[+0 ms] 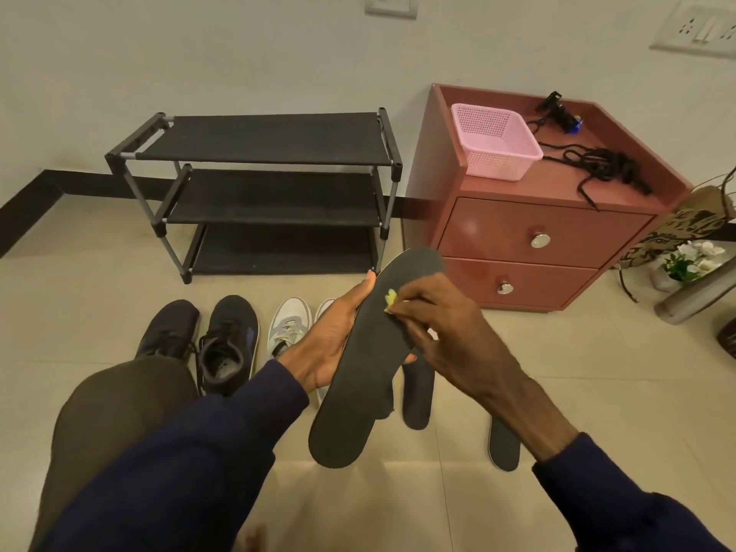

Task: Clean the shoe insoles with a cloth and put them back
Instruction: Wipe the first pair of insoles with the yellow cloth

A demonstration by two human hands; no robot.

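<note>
Nearest the person, the heel end of a dark insole (358,392) hangs over the floor (557,372). Its long axis runs up and away toward the toe, leaning slightly right. The left hand (330,336) grips it from the left edge about mid-length, thumb along the rim and fingers curled beneath. The right hand (442,324) comes in from the right and pinches a small yellow cloth (390,300) against the insole's face, on the toe half. The heel half therefore lies toward the person from the cloth, so the next wipe likely calls for a stroke down that long axis, with the left hand bracing from behind. Two more insoles (416,396) (504,444) lie flat on the floor just below and right of the hands. Beyond the left hand stand a dark pair of shoes (223,344) and a white pair (288,324), side by side, openings up. Farther off are a black rack (259,185) and a red cabinet (529,233). No brand shows on the insole or shoes, and the printing on a bag (685,221) at far right is too warped to read.
</note>
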